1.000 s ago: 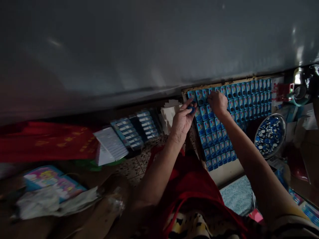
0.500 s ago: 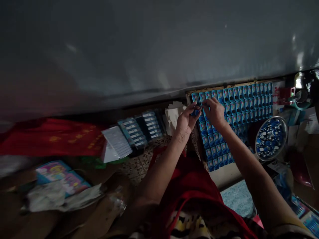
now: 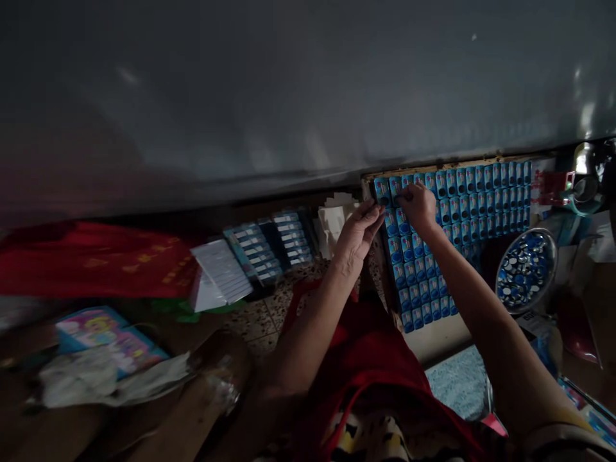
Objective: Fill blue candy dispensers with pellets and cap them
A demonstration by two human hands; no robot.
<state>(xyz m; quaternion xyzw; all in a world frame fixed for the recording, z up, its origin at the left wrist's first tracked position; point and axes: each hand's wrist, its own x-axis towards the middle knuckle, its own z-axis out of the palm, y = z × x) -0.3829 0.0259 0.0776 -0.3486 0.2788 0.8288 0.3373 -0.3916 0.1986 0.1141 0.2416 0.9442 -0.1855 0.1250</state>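
Seen from the head camera, a person in a red apron stretches both bare arms forward over rows of small blue packs, the hands near each other at the upper left corner of the array. The left hand is half curled at the array's left edge, thumb and fingertips drawn together; whether anything is gripped between them cannot be told. The right hand, wrist bent and fingers pointing left, reaches down at the top row in a pinch, its fingertips at a pack; what they grasp, if anything, is too small to tell.

The packs lie in close rows beside a wooden edge, below a broad, dark grey surface with faint reflections. Just right of the rows, a tilted bowl holds blue and silvery round pieces. To the left sit white card pieces, stacked packages and white sheets, with red cloth bearing yellow lettering farther out. Speckled flooring shows in the dim room.
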